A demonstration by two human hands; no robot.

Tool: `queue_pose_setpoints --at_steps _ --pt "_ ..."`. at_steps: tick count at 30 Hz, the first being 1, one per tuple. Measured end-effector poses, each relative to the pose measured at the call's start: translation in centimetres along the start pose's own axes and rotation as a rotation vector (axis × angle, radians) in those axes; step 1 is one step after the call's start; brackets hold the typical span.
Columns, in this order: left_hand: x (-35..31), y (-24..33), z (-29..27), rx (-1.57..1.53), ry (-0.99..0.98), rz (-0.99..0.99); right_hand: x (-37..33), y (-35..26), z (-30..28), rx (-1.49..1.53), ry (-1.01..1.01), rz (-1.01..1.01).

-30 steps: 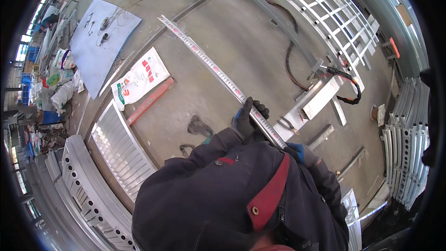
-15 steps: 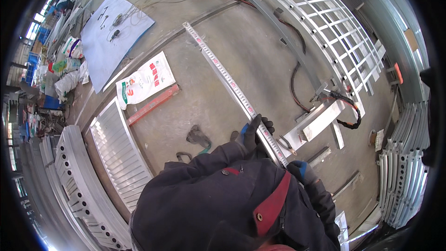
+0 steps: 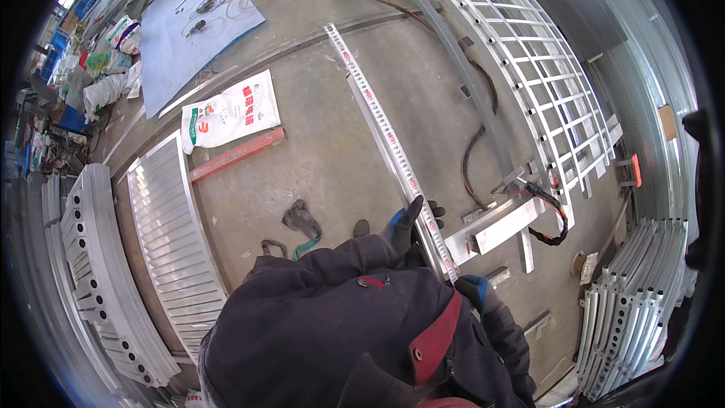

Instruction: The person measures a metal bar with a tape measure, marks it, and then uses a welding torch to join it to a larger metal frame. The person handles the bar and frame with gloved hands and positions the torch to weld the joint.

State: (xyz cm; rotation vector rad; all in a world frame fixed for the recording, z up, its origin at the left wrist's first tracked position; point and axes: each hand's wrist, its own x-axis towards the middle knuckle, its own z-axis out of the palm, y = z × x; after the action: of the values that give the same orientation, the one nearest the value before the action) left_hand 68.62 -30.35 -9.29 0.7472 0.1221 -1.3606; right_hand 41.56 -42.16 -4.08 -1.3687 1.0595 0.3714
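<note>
The left hand point(image 3: 408, 230), in a dark glove with blue fingertips, lies open with fingers extended against the long, straight metal rule with red and white graduations point(image 3: 387, 136). The rule runs diagonally over the grey concrete floor point(image 3: 317, 159) from the person's chest toward the upper centre. The right hand point(image 3: 474, 289), in a blue glove, sits at the rule's near end; its grip cannot be determined. A white printed sack point(image 3: 230, 115) and a red flat bar point(image 3: 237, 155) lie well left of the rule.
</note>
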Motion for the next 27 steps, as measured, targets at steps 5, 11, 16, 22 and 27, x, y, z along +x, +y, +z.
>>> queue_pose_setpoints --at_steps 5,11,16,22,27 --pt "0.9 0.0 -1.1 -0.053 -0.026 -0.04 0.2 -0.3 -0.1 0.006 -0.039 0.001" --pt "0.8 0.3 -0.5 -0.025 0.028 -0.013 -0.5 -1.3 -0.9 -0.1 -0.099 -0.097" --pt "0.2 0.9 0.5 0.043 0.13 0.01 -0.7 -2.2 -1.8 -0.11 -0.141 -0.016" --pt "-0.4 1.6 1.0 0.042 0.139 -0.02 -1.1 -3.0 -2.2 -0.09 -0.124 -0.018" --pt "-0.8 1.9 1.4 0.041 0.13 -0.013 -1.5 -4.0 -2.0 -0.117 -0.144 -0.07"
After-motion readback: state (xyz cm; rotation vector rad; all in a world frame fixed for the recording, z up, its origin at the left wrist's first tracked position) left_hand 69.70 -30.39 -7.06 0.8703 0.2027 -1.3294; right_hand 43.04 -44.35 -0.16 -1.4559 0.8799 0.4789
